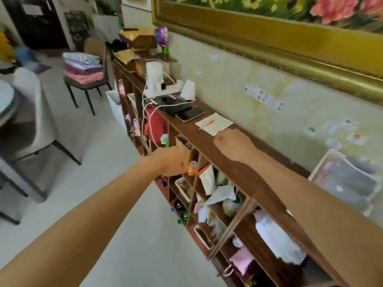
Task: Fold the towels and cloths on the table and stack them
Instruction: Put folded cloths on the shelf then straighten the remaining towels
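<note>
A stack of folded towels (83, 67), pink, purple and white-blue, lies on a dark chair (87, 84) far back on the left. Both my arms reach forward to a long wooden shelf unit (234, 162) by the wall, far from that stack. My left hand (170, 160) is at the front of an upper cubby, its fingers turned away and hidden. My right hand (232, 143) rests on the shelf top with the fingers curled in, just short of a cream paper (214, 123) with a red pen on it. No towel is in either hand.
Phones (184, 110), a power strip with white cables (163, 92) and boxes crowd the shelf top. The cubbies hold bottles, bags and papers. A grey chair (35, 125) and a round table edge (5, 98) stand at the left. A gold-framed painting (269, 34) hangs above.
</note>
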### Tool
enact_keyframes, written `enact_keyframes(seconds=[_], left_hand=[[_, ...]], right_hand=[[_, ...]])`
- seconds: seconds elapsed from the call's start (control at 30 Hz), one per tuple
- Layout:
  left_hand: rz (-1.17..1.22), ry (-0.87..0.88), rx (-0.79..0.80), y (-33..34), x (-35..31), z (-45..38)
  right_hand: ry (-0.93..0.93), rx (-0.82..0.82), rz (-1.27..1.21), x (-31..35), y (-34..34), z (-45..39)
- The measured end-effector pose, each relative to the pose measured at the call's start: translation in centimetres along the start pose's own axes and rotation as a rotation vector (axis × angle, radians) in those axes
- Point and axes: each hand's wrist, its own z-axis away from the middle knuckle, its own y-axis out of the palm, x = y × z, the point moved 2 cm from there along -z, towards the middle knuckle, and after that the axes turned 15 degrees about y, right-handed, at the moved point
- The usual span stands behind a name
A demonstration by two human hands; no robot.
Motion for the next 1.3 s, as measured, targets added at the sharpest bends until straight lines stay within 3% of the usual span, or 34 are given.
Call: enact_keyframes(seconds=[0.07, 0.1, 0.47, 0.73, 0.93, 1.17, 1.3], left_hand=[[-0.013, -0.068, 0.0, 0.8, 2.7, 2.9], [-0.028, -0.179, 0.01, 1.5, 8.7, 10.0], [0.191, -0.707, -0.085, 8.9, 32.3, 42.4], [0.351, -0.981, -0.191, 11.2, 45.6, 56.3], [0.375, -1.181, -0.292, 9.3, 57.6, 64.0], [0.384, -1.244, -0.418, 7.8, 71.0, 70.0], [0.379, -1.238, -0.462, 8.4, 80.4, 72.7]], right_hand=[[-0.024, 0.049, 0.024, 4.0, 1.9, 0.1], [-0.142, 0.091, 0.0, 12.8, 5.7, -0.6], [-0.546, 0.416, -0.018, 51.5, 20.4, 2.8], [-0.753, 0.496, 0.03, 74.6, 28.3, -0.9], [-0.86, 0.521, 0.034, 90.8, 30.2, -4.3], [-0.86, 0.545, 0.039, 104.0, 33.5, -10.0], [-0.749, 0.522, -0.004, 110.3, 36.7, -13.7]])
